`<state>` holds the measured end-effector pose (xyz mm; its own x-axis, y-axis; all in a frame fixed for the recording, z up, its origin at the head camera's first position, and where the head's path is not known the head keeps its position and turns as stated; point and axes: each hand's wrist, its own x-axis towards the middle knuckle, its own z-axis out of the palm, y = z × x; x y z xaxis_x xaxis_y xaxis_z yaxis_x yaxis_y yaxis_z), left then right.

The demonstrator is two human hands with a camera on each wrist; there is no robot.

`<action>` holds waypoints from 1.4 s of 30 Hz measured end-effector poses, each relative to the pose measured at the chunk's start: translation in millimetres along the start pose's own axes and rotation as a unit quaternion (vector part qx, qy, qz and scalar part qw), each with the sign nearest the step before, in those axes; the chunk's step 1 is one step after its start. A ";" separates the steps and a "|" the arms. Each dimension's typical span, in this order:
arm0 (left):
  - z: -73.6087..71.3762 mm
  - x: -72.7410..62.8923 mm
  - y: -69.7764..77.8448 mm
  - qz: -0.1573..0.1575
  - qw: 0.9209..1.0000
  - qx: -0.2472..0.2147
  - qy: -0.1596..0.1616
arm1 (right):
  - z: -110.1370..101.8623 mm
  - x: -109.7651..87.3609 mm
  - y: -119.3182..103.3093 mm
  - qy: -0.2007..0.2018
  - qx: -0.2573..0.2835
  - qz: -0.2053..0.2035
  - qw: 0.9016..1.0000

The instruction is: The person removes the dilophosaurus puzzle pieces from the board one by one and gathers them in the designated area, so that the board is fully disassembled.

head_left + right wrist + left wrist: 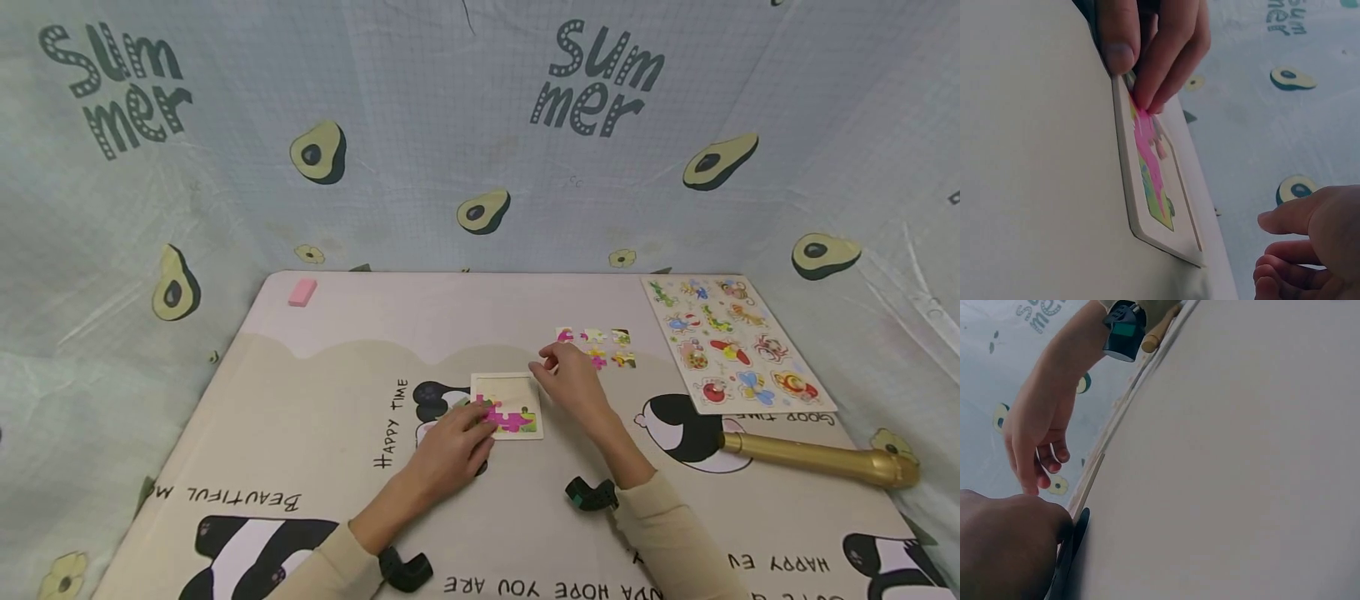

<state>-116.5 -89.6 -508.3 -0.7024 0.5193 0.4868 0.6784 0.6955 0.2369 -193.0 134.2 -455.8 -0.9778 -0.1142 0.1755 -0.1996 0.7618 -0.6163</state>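
Note:
A square puzzle tray (507, 387) lies mid-table, its lower part filled with joined pink and green jigsaw pieces (517, 422) and its upper part bare. My left hand (448, 446) rests on the tray's left side. In the right wrist view its fingertips press on the pink pieces while the thumb (1117, 53) lies against the tray's outer edge. My right hand (576, 383) hovers at the tray's upper right corner, fingers loosely bent with nothing between them. Just beyond it lie several loose jigsaw pieces (622, 337), some partly hidden by that hand.
A board with animal pictures (738, 342) lies at the back right. Below it a gold-coloured tube (821, 460) reaches toward the right edge. A pink block (302, 292) sits at the back left corner. A printed cloth (397, 75) hangs around the table.

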 end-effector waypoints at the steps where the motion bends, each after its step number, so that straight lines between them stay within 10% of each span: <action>1: 0.3 -0.1 -0.4 0.000 1.000 0.000 0.004 | 1.4 -0.7 -1.9 -0.006 0.001 0.000 1.000; 28: 0.6 -1.3 -0.5 0.019 0.998 0.006 0.057 | 42.5 -23.6 -22.4 -0.121 -0.044 -0.100 0.987; 42: 1.1 0.6 -0.8 0.030 0.997 0.016 0.073 | 46.0 -24.7 -23.4 -0.136 -0.046 -0.081 0.986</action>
<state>-117.7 -89.3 -509.1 -0.6205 0.4845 0.6166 0.7094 0.6819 0.1780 -167.1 89.8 -481.0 -0.9169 -0.3966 0.0453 -0.3602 0.7729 -0.5223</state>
